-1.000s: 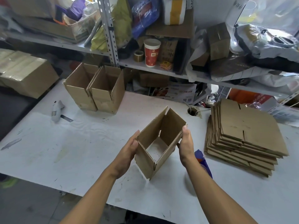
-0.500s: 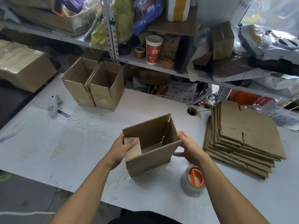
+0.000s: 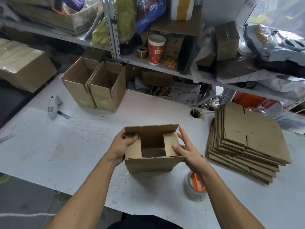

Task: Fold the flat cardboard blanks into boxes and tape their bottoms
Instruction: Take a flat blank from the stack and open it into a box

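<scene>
box [image 3: 154,164]: brown cardboard, upright on table, two side flaps folded in (long flaps up) | blanks stack [image 3: 247,139]: flat, right

Both bare forearms reach forward, converging. The left hand [image 3: 121,145] curls its fingers inward with the thumb on top; the right hand [image 3: 187,150] spreads straight fingers, pressing inward.
</scene>
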